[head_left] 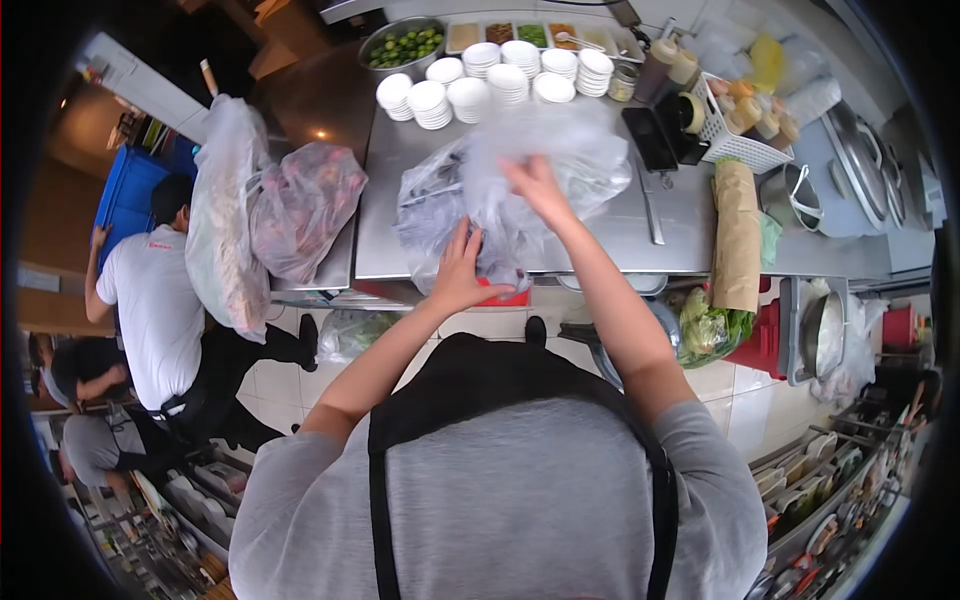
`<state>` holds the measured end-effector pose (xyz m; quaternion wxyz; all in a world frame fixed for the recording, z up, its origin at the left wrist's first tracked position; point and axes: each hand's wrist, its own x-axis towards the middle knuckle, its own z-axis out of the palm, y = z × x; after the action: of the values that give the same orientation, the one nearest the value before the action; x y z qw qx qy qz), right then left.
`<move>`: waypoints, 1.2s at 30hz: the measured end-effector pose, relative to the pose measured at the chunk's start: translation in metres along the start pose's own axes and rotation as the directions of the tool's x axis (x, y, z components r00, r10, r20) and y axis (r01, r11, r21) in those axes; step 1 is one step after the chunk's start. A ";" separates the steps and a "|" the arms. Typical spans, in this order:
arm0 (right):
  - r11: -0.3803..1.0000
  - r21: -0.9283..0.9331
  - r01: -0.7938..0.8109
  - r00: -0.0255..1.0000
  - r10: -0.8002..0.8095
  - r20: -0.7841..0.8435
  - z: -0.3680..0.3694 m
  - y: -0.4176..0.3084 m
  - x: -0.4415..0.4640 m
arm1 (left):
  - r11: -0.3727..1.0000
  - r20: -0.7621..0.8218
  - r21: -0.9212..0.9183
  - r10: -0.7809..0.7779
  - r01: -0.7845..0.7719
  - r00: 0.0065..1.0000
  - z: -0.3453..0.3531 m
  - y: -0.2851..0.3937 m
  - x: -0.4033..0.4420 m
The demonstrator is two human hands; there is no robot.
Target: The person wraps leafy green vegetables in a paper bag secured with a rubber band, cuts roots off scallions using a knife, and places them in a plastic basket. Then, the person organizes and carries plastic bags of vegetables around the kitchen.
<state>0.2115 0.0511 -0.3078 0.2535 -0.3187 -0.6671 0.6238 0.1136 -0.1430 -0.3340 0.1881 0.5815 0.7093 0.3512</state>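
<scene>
A large clear plastic bag [590, 165] is spread over the steel counter in front of me, with dark contents showing through on its left part. My right hand [540, 190] is closed on the upper film of the bag; both are smeared by motion. At the bag's near left side, my left hand [463, 272] lies against the plastic with its fingers apart. Under the plastic near that hand, something red [508, 297] shows at the counter's edge. I cannot make out what is inside the bag.
Stacks of white cups [430, 103] and a bowl of green pieces [402, 45] line the back. Filled bags [305, 210] stand left. On the right are a knife [652, 215], a bottle basket [745, 150] and a brown paper roll [735, 235]. A co-worker [160, 300] bends at left.
</scene>
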 end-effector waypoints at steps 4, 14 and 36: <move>0.935 -0.354 0.003 0.982 0.064 0.176 -0.008 0.051 0.032 | 0.924 0.093 0.383 -0.036 -0.002 0.995 0.025 -0.006 0.039; 0.542 -0.705 0.458 0.868 -0.445 0.222 -0.015 0.019 -0.054 | 0.984 0.731 0.143 -0.178 0.107 0.659 -0.020 0.021 0.156; 0.713 -0.668 0.212 0.966 -0.254 0.035 -0.091 0.026 -0.007 | 0.652 0.580 0.293 0.460 -0.699 0.672 0.003 0.050 0.191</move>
<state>0.2864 0.1073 -0.3245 0.2192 -0.3199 -0.8725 0.2973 0.1017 0.0446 -0.2731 0.0675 0.8750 0.4764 0.0535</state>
